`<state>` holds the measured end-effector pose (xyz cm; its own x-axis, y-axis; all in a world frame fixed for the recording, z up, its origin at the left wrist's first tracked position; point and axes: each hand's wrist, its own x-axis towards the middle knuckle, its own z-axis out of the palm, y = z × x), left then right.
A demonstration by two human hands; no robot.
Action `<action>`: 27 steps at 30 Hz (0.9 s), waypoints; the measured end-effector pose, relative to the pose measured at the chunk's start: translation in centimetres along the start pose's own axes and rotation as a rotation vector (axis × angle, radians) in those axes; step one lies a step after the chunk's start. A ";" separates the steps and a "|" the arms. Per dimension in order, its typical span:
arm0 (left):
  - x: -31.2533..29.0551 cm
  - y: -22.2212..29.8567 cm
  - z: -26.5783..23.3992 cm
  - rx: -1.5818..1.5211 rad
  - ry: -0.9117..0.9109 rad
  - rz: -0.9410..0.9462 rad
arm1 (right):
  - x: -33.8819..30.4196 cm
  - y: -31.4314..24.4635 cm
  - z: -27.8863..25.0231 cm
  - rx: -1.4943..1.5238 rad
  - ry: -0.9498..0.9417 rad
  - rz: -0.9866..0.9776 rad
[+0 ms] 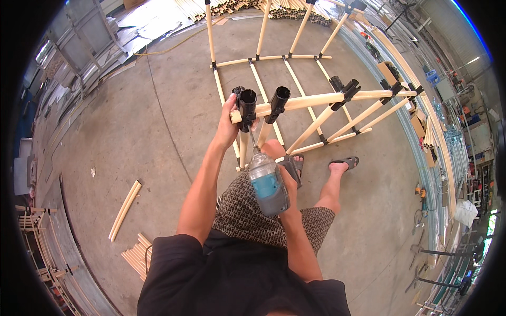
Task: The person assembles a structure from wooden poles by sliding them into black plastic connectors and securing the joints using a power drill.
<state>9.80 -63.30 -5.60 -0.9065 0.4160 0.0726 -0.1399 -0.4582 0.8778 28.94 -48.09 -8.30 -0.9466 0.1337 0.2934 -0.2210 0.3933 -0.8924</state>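
My right hand (288, 184) is closed round the grip of a teal and grey cordless driver (266, 183). The driver's long bit points up and away from me and reaches the underside of a black pipe joint (247, 108) at the near left corner of a frame. My left hand (229, 122) wraps round that same joint, its fingers partly hidden behind it. Through the joint runs a cream-coloured pipe (311, 101), its end sticking out on the left. Another black joint (278, 101) sits on this pipe a little to the right, its open socket facing up.
The pipe frame (269, 59) stands on the concrete floor and stretches away to the far right. Loose cream pipes (125, 209) lie at left, with more in a bundle (138, 256) below them. Long metal profiles (416, 158) line the right side, beside cardboard boxes (391, 75).
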 end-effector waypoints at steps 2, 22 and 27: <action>0.1 -0.2 -0.3 -0.006 -0.015 -0.002 | 0.1 -0.3 -0.1 0.029 0.002 0.002; -5.1 -5.3 0.0 0.010 0.406 0.306 | 0.5 -2.4 -1.5 0.073 -0.051 0.027; -6.0 -6.5 -1.6 0.010 0.356 0.369 | 0.3 -0.2 -0.7 0.022 -0.022 -0.040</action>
<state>15.49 -64.10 -12.47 -0.9746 -0.0660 0.2140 0.2169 -0.5156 0.8289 28.91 -47.48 -7.81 -0.9418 0.0983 0.3216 -0.2636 0.3779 -0.8875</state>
